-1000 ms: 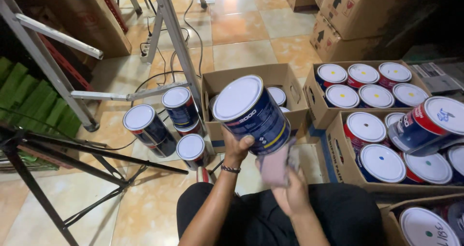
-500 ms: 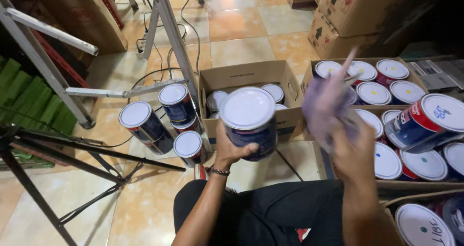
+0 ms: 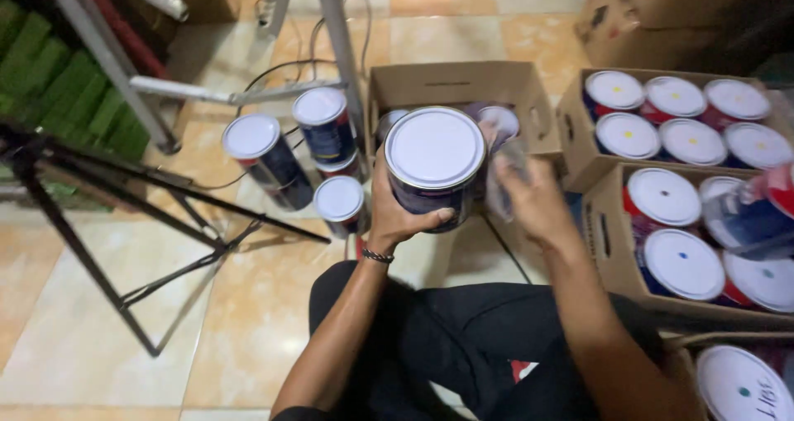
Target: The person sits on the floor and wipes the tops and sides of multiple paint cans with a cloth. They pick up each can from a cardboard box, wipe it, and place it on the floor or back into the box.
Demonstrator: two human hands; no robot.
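My left hand (image 3: 399, 216) grips a dark blue paint can (image 3: 434, 150) with a white lid, held upright above my lap. My right hand (image 3: 538, 199) is blurred with motion at the can's right side. It holds a pale cloth (image 3: 501, 191) against or just beside the can wall; contact is unclear. Right behind the can is an open cardboard box (image 3: 463, 80) with a few more cans inside.
Three similar cans (image 3: 252, 136) stand on the tiled floor to the left. Two cardboard boxes (image 3: 583, 136) full of white-lidded cans sit at the right. Black tripod legs (image 3: 124, 191) spread at the left, with a metal stand (image 3: 339, 40) behind.
My right hand swung with the cloth from under the can up to the right, then back to the can's right side. The can turned from tilted to lid-up.
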